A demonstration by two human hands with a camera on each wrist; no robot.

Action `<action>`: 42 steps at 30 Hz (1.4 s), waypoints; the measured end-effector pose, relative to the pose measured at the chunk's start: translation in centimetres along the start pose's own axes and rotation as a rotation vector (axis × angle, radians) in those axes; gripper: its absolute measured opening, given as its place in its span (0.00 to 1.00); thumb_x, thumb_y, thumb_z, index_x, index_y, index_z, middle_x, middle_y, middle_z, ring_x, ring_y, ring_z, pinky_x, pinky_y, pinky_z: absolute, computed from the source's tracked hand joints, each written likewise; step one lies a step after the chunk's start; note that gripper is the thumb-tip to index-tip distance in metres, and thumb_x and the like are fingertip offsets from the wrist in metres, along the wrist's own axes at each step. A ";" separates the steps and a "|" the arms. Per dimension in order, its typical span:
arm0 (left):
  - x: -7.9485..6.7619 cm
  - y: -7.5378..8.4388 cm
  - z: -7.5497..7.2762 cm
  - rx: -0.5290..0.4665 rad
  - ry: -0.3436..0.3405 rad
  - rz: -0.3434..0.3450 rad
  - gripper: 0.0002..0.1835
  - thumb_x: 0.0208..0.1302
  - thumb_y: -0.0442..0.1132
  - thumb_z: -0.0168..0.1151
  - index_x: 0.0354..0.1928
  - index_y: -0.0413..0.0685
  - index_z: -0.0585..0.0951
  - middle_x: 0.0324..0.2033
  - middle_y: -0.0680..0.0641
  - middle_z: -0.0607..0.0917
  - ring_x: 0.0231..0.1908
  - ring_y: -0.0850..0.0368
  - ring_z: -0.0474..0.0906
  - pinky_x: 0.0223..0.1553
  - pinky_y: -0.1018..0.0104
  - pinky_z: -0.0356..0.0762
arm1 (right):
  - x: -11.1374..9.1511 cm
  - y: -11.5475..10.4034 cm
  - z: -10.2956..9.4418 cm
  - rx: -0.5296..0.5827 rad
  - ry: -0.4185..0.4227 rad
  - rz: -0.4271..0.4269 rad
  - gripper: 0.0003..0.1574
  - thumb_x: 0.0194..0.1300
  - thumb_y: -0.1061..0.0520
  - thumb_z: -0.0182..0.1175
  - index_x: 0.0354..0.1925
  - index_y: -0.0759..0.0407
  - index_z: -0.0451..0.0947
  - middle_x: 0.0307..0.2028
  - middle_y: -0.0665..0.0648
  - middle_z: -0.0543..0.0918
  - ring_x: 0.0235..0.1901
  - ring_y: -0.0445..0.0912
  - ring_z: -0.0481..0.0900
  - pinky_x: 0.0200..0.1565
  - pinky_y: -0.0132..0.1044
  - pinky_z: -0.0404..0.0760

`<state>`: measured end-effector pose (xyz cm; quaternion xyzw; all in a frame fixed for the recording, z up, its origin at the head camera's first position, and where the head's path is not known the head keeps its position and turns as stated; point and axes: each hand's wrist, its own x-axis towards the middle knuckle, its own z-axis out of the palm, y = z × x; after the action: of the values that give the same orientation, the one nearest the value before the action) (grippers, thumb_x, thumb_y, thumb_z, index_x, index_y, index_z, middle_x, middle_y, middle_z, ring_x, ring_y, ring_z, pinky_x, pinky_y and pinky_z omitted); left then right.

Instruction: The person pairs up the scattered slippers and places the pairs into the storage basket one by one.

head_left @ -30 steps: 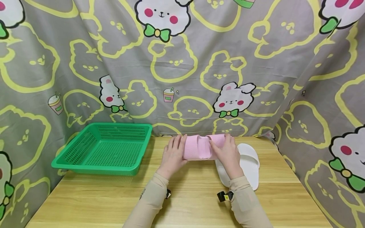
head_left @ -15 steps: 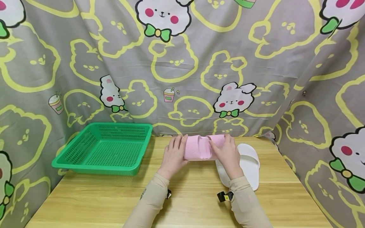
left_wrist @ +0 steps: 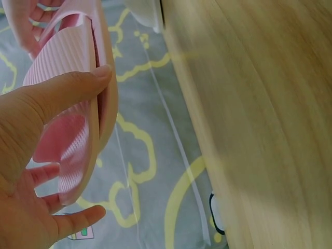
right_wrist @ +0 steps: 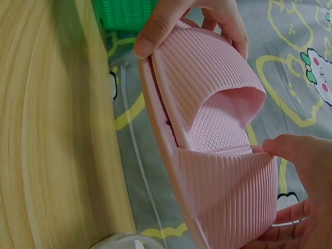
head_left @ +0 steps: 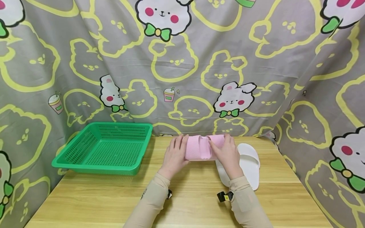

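Note:
A pair of pink ribbed slippers is held sideways above the table, one fitted against the other with both straps showing. My left hand grips the left end; in the left wrist view its thumb lies across the sole edges. At the other end my right hand holds the pair, its thumb at the strap opening between the two. The right wrist view shows the two pink soles pressed together, with a narrow gap along the edge. White slippers lie on the table by the right hand, partly hidden behind that arm.
A green perforated basket stands at the back left of the wooden table. Behind and at the sides hangs a grey patterned curtain. The white slippers sit near the table's right side.
My left hand and the left end of the pink slippers have shifted very slightly to the right. The right hand, basket and white slippers look unchanged.

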<state>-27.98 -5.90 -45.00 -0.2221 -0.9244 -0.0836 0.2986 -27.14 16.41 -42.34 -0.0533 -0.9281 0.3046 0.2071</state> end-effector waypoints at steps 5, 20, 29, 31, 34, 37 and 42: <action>0.0 0.0 0.1 0.000 0.016 0.007 0.63 0.31 0.51 0.83 0.72 0.46 0.59 0.65 0.40 0.69 0.60 0.41 0.68 0.52 0.52 0.81 | 0.0 0.0 0.1 -0.001 -0.002 -0.002 0.50 0.58 0.29 0.61 0.62 0.63 0.63 0.51 0.69 0.74 0.43 0.67 0.79 0.38 0.61 0.80; 0.0 0.1 0.1 -0.005 0.036 0.023 0.62 0.30 0.50 0.84 0.71 0.44 0.60 0.64 0.40 0.69 0.58 0.41 0.69 0.54 0.53 0.80 | 0.0 0.0 0.3 -0.005 0.002 -0.016 0.51 0.58 0.29 0.61 0.62 0.64 0.63 0.52 0.69 0.75 0.45 0.67 0.79 0.41 0.61 0.80; 0.0 0.2 0.2 -0.006 0.031 0.021 0.62 0.30 0.50 0.84 0.71 0.44 0.60 0.64 0.39 0.70 0.59 0.42 0.69 0.56 0.53 0.79 | 0.0 0.0 0.4 -0.011 -0.003 -0.008 0.51 0.58 0.28 0.60 0.63 0.64 0.63 0.53 0.69 0.74 0.44 0.67 0.79 0.40 0.60 0.81; 0.0 0.2 0.2 -0.010 0.031 0.021 0.62 0.30 0.50 0.84 0.71 0.44 0.60 0.64 0.39 0.70 0.59 0.41 0.68 0.56 0.53 0.78 | 0.0 0.0 0.4 -0.012 -0.001 -0.011 0.51 0.58 0.28 0.60 0.63 0.64 0.63 0.53 0.69 0.74 0.44 0.67 0.79 0.39 0.60 0.81; -0.1 0.3 0.1 -0.015 0.026 0.018 0.62 0.31 0.50 0.84 0.71 0.44 0.60 0.65 0.39 0.69 0.60 0.41 0.68 0.56 0.52 0.79 | 0.0 0.0 0.4 -0.013 -0.001 -0.011 0.51 0.58 0.28 0.60 0.63 0.64 0.63 0.54 0.69 0.74 0.45 0.67 0.79 0.39 0.60 0.81; 0.0 0.4 0.1 -0.020 0.016 0.014 0.61 0.32 0.50 0.84 0.71 0.43 0.60 0.65 0.39 0.69 0.60 0.41 0.67 0.57 0.53 0.78 | 0.0 0.0 0.5 -0.017 -0.005 -0.008 0.51 0.58 0.28 0.60 0.63 0.64 0.63 0.54 0.69 0.74 0.45 0.67 0.79 0.39 0.60 0.81; 0.0 0.5 0.0 -0.021 0.015 0.015 0.61 0.32 0.49 0.84 0.71 0.43 0.61 0.65 0.38 0.70 0.60 0.41 0.68 0.56 0.53 0.79 | 0.0 -0.1 0.6 -0.030 -0.008 -0.007 0.51 0.59 0.28 0.59 0.63 0.65 0.63 0.54 0.69 0.74 0.45 0.67 0.79 0.38 0.60 0.81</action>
<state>-27.74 -5.47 -45.00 -0.2317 -0.9195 -0.0926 0.3037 -27.34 16.06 -42.72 -0.0520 -0.9335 0.2903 0.2037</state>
